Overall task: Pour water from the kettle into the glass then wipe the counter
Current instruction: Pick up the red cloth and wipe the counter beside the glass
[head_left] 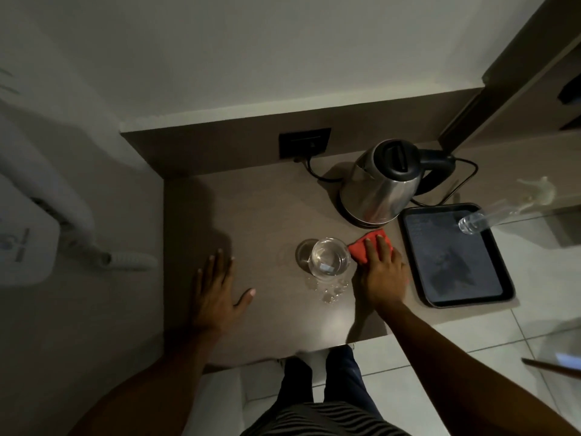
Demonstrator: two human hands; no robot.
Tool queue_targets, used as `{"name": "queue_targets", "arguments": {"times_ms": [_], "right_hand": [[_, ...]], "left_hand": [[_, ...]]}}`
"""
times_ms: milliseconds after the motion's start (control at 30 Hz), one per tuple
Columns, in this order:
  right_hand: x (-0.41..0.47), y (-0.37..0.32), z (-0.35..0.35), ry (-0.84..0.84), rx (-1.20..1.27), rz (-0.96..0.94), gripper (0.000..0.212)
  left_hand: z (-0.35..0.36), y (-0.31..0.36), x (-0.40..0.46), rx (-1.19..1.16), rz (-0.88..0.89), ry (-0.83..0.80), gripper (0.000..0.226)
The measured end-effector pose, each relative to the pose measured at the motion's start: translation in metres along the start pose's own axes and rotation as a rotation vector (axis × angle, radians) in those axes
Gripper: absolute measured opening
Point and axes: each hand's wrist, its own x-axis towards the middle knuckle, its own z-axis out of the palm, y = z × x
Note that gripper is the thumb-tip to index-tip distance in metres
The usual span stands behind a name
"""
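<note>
- Fingers (382,247) of the right hand (382,272) lie straight, close together, pressing a red cloth (360,248) onto the counter (267,209).
- Left hand (217,287) lies flat, fingers spread.
- Glass (330,258) holds water at nine o'clock of the cloth; kettle (383,184) at twelve.
- Wiping looks underway; next, sweep around the glass without knocking it.

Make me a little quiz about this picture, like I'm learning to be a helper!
1. True or false: the glass lies on its side.
2. The cloth under the right hand is: A blue, B red, C green.
3. Fill in: the open left hand holds ____.

Key: 1 false; 2 B; 3 nothing.
</note>
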Motion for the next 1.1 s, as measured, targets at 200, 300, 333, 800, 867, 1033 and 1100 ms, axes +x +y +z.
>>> {"name": "queue_targets", "arguments": {"times_ms": [200,300,333,800,867,1033,1100], "right_hand": [[-0.034,-0.019,0.013,-0.01,-0.004,0.022,0.072],[-0.053,-0.029,0.019,-0.007,-0.005,0.057,0.073],[-0.058,-0.031,0.021,-0.01,-0.007,0.061,0.073],[-0.118,-0.057,0.042,-0.015,0.016,-0.034,0.073],[-0.122,-0.06,0.044,-0.021,0.013,-0.074,0.079],[-0.132,-0.075,0.047,-0.052,-0.014,-0.291,0.095],[-0.128,-0.084,0.047,-0.076,-0.007,-0.396,0.093]], "left_hand": [[-0.003,0.0,0.0,-0.029,0.006,-0.003,0.1],[-0.005,0.002,-0.001,-0.062,0.008,0.008,0.1],[-0.005,0.002,-0.001,-0.068,0.006,0.013,0.1],[0.01,-0.008,0.0,-0.095,0.027,0.069,0.094],[0.011,-0.008,0.0,-0.104,0.026,0.077,0.095],[0.013,-0.009,-0.001,-0.12,0.037,0.102,0.093],[0.015,-0.01,-0.001,-0.136,0.04,0.108,0.091]]}}
